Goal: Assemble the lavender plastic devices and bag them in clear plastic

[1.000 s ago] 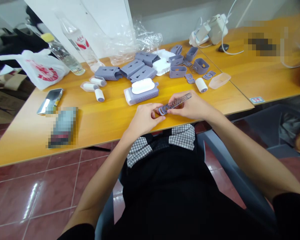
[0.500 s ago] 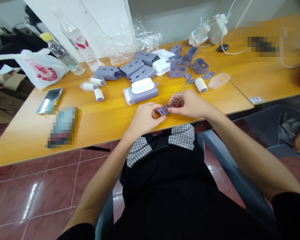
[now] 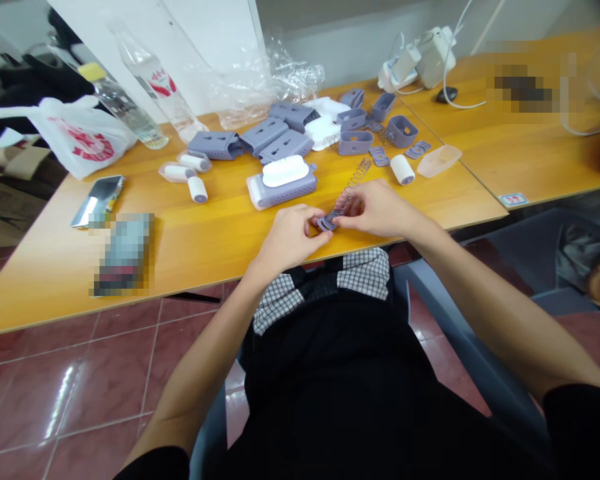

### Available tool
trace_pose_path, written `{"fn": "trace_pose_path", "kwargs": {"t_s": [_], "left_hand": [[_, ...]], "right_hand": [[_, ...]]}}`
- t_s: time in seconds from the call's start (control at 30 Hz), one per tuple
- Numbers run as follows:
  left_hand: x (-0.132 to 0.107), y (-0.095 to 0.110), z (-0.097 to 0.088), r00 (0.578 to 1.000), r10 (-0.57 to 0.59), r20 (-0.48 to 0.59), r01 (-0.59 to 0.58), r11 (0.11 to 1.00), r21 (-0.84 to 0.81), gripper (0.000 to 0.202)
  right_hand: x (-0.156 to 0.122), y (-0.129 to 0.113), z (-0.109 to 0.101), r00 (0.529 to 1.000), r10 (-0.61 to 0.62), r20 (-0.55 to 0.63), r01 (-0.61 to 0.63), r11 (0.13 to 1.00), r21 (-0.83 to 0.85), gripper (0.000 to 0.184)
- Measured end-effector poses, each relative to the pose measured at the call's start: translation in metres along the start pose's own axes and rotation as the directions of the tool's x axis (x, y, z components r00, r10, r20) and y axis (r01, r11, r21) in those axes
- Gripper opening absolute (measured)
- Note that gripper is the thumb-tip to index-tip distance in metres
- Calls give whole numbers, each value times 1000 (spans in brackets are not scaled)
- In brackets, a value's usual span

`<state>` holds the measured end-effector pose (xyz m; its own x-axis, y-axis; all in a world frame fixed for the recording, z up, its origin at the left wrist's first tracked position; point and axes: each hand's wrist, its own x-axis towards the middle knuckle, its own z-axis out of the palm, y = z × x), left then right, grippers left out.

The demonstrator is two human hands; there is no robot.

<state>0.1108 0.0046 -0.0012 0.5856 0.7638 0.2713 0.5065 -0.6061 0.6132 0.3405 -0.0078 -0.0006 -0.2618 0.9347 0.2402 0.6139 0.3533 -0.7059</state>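
My left hand [image 3: 296,233] pinches a small grey-purple slotted plate [image 3: 326,223] between thumb and fingers, low over the table's front edge. At the plate's right end, my right hand [image 3: 377,208] has its fingertips closed on a thin metal coil spring [image 3: 356,179]. The spring's free end slants up and away from me. Where spring and plate meet is partly hidden by my fingers. Just beyond my hands lies a grey-purple perforated case [image 3: 290,193] with a white bristled oval piece [image 3: 286,171] on top. Another slotted plate [image 3: 379,157] lies past the spring.
Grey-purple shells [image 3: 265,135] and open cups [image 3: 356,143] lie at the back, beside white pieces [image 3: 324,133]. A white roller [image 3: 402,170] and a translucent tray [image 3: 439,161] are at right. Bottles [image 3: 167,93], a plastic bag [image 3: 83,137] and a phone [image 3: 99,201] stand or lie left.
My right hand has shifted slightly at the plate. The spring's free end has swung left and come away from the slotted plate lying behind it. My left hand stays in place.
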Motion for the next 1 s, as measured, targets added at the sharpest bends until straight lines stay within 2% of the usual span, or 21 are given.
{"fn": "trace_pose_path", "kwargs": {"t_s": [0.2, 0.37, 0.47, 0.63, 0.8, 1.0], "left_hand": [[0, 2, 0, 1000, 0, 12, -1, 999, 51, 14], [0, 1, 2, 1000, -4, -18, 6, 994, 106, 19], [0, -1, 3, 999, -4, -33, 8, 993, 114, 20], [3, -3, -1, 1000, -9, -21, 12, 989, 150, 20], [4, -5, -3, 1000, -28, -1, 28, 988, 153, 25], [8, -14, 1, 1000, -25, -15, 27, 990, 141, 21]], "right_hand": [[2, -2, -2, 999, 44, 8, -44, 999, 11, 11], [2, -2, -4, 998, 59, 19, -59, 998, 21, 14], [2, 0, -6, 999, 47, 9, -47, 999, 16, 21], [2, 4, -9, 998, -47, -46, 51, 995, 90, 49], [5, 5, -9, 992, -110, -58, 116, 987, 113, 29], [10, 7, -2, 997, -75, -34, 77, 996, 51, 16]]}}
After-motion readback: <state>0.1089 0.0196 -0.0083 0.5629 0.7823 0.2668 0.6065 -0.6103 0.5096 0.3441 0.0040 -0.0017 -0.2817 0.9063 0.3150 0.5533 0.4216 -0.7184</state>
